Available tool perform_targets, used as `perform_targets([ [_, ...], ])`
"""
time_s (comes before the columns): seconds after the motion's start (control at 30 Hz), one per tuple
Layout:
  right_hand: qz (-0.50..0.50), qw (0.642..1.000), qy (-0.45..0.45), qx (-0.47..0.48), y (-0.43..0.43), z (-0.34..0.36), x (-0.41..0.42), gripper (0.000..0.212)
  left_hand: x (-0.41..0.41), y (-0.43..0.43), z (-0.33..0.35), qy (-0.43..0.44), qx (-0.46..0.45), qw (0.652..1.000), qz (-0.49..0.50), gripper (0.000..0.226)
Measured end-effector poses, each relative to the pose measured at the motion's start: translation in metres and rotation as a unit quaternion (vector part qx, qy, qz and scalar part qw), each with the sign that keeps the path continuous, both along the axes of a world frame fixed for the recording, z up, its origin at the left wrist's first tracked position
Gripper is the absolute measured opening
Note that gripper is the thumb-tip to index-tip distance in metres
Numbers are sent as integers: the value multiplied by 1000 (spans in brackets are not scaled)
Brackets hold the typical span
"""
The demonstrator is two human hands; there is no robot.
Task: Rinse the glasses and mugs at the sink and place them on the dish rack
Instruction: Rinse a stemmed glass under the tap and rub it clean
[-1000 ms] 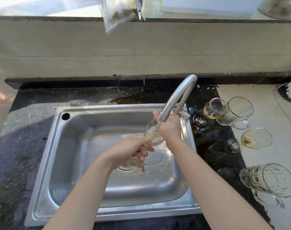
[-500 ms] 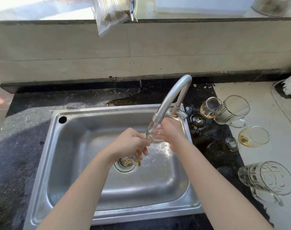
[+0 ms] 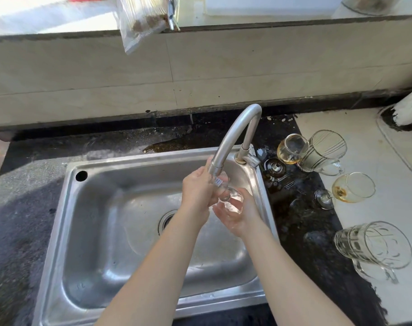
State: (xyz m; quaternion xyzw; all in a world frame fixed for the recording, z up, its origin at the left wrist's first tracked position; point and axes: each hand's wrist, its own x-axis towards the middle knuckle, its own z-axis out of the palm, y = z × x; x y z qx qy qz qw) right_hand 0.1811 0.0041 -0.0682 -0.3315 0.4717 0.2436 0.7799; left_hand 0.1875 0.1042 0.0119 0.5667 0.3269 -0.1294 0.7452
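You held a clear glass (image 3: 228,196) over the right half of the steel sink (image 3: 111,231), just below the spout of the curved tap (image 3: 237,135). Your left hand (image 3: 196,189) was wrapped around its upper part, fingers curled close to the spout. Your right hand (image 3: 237,215) lay palm up under it, fingers loosely cupped against the glass, so both hands touched it. The glass was blurred and I could not tell which way its mouth faced. The drain (image 3: 166,220) sat near the middle of the basin, left of your forearms.

On the counter (image 3: 388,208), past the sink's right rim, four more pieces lay on their sides. Near the back right corner of the sink, a small stemmed glass with amber residue (image 3: 290,149) touched a ribbed mug (image 3: 322,152). Nearer to you lay a second stemmed glass with brown dregs (image 3: 353,188), its foot on the dark wet strip beside the sink. Nearest the counter's front edge lay a heavy faceted mug (image 3: 374,245), handle down. At the far edge, a clear plastic bag (image 3: 139,20) hung over the ledge above the tiled wall.
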Motion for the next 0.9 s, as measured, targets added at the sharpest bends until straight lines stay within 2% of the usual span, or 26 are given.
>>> perform_targets([
  [0.07,1,1000,-20,-5,-2,2,2,34,-4,0,4,-6,-57,998,-31,20],
  [0.13,6,1000,-30,-3,-2,3,4,32,-8,0,7,-38,-13,998,-43,22],
  [0.2,12,999,-29,4,1,5,4,29,-12,-1,9,-109,158,981,-35,30],
  [0.27,15,999,-32,17,7,8,4,24,-15,0,8,-190,392,899,-53,34],
  [0.3,11,999,-35,15,9,9,5,22,-17,0,9,-211,465,857,-74,33],
  [0.37,7,998,-55,-10,13,12,7,21,-18,3,11,-197,514,825,-129,24],
  [0.43,19,995,-85,-50,15,13,11,24,-17,12,11,-129,519,826,-176,21],
  [0.5,41,988,-113,-99,13,15,15,27,-15,26,12,-45,472,859,-195,19],
  [0.57,63,976,-147,-145,11,20,19,25,-13,40,16,12,349,916,-198,21],
  [0.63,73,968,-181,-161,11,28,21,21,-12,50,22,52,227,943,-236,22],
  [0.77,112,947,-240,-180,18,39,21,25,-9,71,30,67,141,902,-401,22],
  [0.83,125,935,-279,-182,21,45,21,24,-10,78,29,64,103,886,-447,24],
  [0.9,146,917,-308,-205,25,50,22,20,-12,76,25,65,132,871,-469,21],
])
